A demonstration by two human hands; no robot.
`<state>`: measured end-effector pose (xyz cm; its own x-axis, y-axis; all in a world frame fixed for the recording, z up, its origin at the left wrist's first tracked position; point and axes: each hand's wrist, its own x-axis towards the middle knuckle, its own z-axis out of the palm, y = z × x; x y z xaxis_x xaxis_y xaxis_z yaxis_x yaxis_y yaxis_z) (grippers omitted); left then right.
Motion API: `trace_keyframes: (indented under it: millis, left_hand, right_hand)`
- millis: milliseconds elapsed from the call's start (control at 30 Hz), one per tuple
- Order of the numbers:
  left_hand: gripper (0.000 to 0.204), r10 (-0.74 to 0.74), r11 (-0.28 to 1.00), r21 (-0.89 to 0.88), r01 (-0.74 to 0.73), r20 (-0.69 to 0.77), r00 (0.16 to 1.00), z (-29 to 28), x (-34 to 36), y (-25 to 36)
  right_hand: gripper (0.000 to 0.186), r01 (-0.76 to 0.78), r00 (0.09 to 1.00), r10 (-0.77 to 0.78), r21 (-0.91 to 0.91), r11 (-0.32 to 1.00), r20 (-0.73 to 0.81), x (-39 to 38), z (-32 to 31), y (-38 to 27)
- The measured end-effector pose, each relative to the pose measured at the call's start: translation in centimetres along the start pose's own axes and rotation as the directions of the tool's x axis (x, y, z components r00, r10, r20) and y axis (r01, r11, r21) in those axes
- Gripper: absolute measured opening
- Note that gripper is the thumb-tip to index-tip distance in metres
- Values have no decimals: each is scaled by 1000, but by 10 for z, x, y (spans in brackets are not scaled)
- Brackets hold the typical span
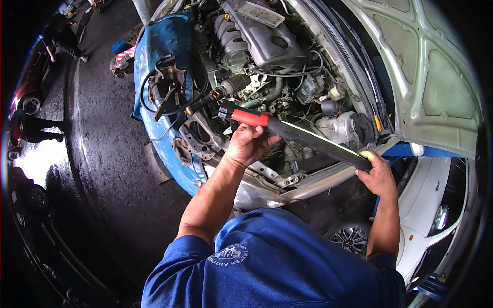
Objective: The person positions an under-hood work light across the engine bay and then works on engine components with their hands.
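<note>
- Blue shirt [303,251] fills the lower middle of the head view, with a pale round print on it; both bare forearms reach forward from its sleeves.
- Left hand [250,146] is closed around the work light [313,137] at the edge of its red section, thumb up and fingers curled underneath.
- Right hand [379,174] grips the black far end of the same light, between thumb and fingers.
- That light, a long black bar with a pale strip along it, is held aslant above the front of the open engine bay, its red end to the left and pointing away from the person.
- Beyond it sits the grey engine cover [267,41], among hoses and wires.
- To the right, the pale green hood [411,66] stands raised.
- To the left, a blue cover [164,41] drapes the fender; near it lie a metal bracket [191,134] and a looped black cable [142,95].
- Lower right, a white car [423,197] stands beside a spoked wheel [352,237].
- Far left, a person in dark clothes [59,33] is on the dark floor [118,154].
</note>
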<state>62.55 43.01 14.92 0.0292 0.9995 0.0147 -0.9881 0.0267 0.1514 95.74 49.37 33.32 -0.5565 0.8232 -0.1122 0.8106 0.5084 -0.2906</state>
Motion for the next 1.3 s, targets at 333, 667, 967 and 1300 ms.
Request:
trace_keyframes:
  millis: [333, 667, 967, 1300]
  left_hand:
    - [54, -42, 998, 49, 40, 49, 998, -4, -4, 7]
    - [46, -6, 1000, -6, 6, 62, 998, -7, -1, 2]
    - [48, 36, 996, 82, -41, 62, 997, -9, -1, 2]
    - [38, 52, 998, 40, -53, 14, 999, -19, 4, -2]
  right_hand:
    - [52, -34, 995, 15, -192, 981, -101, -9, -8, -12]
    - [46, -329, 936, 320, 38, 944, 147, -3, -13, -19]
    - [41, -625, 727, 275, 440, 645, 628, -10, 3, 9]
    - [67, -481, 797, 97, 529, 699, 596, -3, 21, 5]
